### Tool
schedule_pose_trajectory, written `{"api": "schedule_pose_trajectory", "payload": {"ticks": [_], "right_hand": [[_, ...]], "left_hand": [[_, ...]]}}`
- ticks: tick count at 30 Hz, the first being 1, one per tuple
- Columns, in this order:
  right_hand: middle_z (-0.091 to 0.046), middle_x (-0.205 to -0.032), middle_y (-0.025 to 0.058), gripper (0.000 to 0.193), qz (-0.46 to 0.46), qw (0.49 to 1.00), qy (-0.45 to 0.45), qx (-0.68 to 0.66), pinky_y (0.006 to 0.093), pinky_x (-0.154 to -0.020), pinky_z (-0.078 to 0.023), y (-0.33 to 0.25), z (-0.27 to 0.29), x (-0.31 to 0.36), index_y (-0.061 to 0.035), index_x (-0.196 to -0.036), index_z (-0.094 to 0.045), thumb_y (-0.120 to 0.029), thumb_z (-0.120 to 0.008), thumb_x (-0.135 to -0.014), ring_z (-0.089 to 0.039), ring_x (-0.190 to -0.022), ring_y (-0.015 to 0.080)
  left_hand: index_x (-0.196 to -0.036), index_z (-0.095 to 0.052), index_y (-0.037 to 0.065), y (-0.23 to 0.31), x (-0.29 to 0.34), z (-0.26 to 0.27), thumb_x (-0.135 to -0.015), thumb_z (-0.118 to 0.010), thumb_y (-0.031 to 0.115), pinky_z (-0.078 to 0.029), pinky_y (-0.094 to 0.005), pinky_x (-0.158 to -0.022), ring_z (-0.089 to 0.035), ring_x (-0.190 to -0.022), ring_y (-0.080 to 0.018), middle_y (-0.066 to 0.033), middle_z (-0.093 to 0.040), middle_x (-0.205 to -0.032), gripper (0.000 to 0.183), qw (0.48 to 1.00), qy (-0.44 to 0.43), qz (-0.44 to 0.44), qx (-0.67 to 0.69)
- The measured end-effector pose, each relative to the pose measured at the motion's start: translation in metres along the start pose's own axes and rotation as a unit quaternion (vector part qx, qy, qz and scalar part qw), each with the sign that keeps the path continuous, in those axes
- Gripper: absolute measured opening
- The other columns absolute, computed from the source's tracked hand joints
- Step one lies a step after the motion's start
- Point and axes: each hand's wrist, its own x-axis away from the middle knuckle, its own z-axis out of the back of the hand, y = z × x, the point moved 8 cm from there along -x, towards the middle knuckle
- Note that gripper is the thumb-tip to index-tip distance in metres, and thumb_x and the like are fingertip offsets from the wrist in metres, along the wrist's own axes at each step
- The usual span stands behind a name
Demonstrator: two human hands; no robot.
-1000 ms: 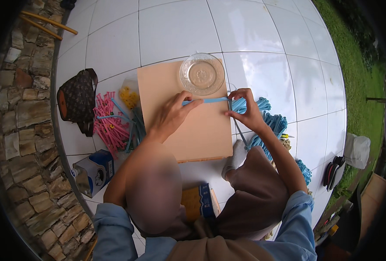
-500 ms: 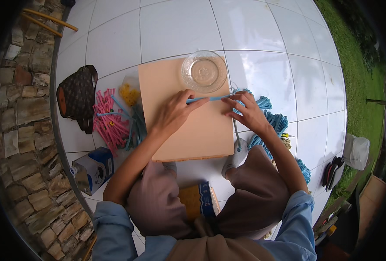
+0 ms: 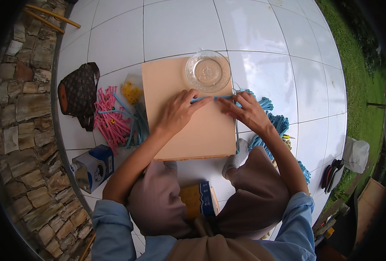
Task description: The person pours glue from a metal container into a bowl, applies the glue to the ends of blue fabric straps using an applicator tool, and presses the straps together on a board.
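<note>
Over a tan board (image 3: 188, 139) on the floor, a thin light-blue strip (image 3: 223, 97) is stretched between my two hands. My left hand (image 3: 179, 111) pinches its left end between thumb and fingers. On the other side my right hand (image 3: 251, 113) grips the strip, with its fingertips partly hiding it. A grey-green cord (image 3: 237, 135) hangs by the board's right edge, below my right hand. Just beyond my hands, a clear glass plate (image 3: 191, 77) lies on the far part of the board.
Blue cord bundles (image 3: 278, 124) lie right of the board. To its left are pink strips (image 3: 110, 126), a bag of yellow pieces (image 3: 131, 92), a brown bag (image 3: 76, 93) and a metal tin (image 3: 88, 169). A yellow-and-blue box (image 3: 193, 202) sits between my legs.
My right hand's fingers have shifted along the strip and its thumb side has come closer to my left hand. The strip stays held in both hands.
</note>
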Motion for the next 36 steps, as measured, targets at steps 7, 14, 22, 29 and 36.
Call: {"api": "schedule_pose_trajectory", "payload": {"ticks": [7, 14, 22, 29, 36], "right_hand": [[-0.050, -0.089, 0.0038, 0.050, 0.002, 1.000, 0.009, 0.014, 0.0349, -0.078, -0.044, 0.001, -0.002, 0.002, -0.0191, -0.127, -0.050, -0.025, -0.064, -0.079, -0.050, -0.086, 0.0216], [-0.050, -0.091, 0.0049, 0.052, -0.036, 0.998, 0.000, -0.054, 0.0368, -0.080, -0.044, 0.004, -0.001, 0.000, -0.0178, -0.125, -0.050, -0.020, -0.067, -0.076, -0.051, -0.088, 0.0230], [-0.049, -0.089, 0.0057, 0.046, -0.010, 1.000, 0.005, -0.014, 0.0356, -0.076, -0.044, 0.003, 0.000, -0.001, -0.0157, -0.124, -0.051, -0.022, -0.063, -0.079, -0.051, -0.086, 0.0209], [-0.050, -0.094, 0.0095, 0.036, -0.101, 0.982, 0.050, -0.154, 0.0358, -0.077, -0.044, 0.019, -0.003, 0.007, -0.0085, -0.120, -0.050, -0.007, -0.055, -0.084, -0.052, -0.086, 0.0239], [-0.055, -0.095, 0.0122, 0.039, -0.206, 0.945, 0.074, -0.242, 0.0324, -0.073, -0.049, 0.036, -0.009, 0.018, -0.0011, -0.110, -0.042, 0.010, -0.057, -0.076, -0.058, -0.079, 0.0224]], "left_hand": [[-0.117, -0.059, 0.025, 0.001, -0.001, 0.000, -0.077, -0.053, 0.005, -0.049, -0.0299, -0.073, -0.054, -0.082, -0.0164, -0.0010, -0.048, -0.090, 0.045, 1.000, -0.005, 0.004, -0.002], [-0.116, -0.059, 0.025, 0.000, 0.000, 0.000, -0.076, -0.053, 0.005, -0.049, -0.0301, -0.073, -0.054, -0.082, -0.0165, -0.0012, -0.048, -0.090, 0.046, 1.000, -0.004, 0.005, -0.006], [-0.113, -0.062, 0.023, 0.003, -0.004, 0.002, -0.071, -0.058, 0.003, -0.051, -0.0314, -0.071, -0.056, -0.082, -0.0195, -0.0042, -0.048, -0.089, 0.046, 1.000, 0.014, -0.001, 0.007], [-0.114, -0.061, 0.023, 0.001, 0.000, 0.003, -0.072, -0.057, 0.003, -0.051, -0.0311, -0.070, -0.056, -0.081, -0.0193, -0.0042, -0.047, -0.089, 0.047, 1.000, -0.003, 0.009, 0.000], [-0.112, -0.056, 0.013, 0.015, 0.006, 0.012, -0.075, -0.056, 0.002, -0.049, -0.0310, -0.071, -0.054, -0.081, -0.0187, -0.0044, -0.043, -0.092, 0.039, 0.999, 0.008, -0.035, 0.004]]}}
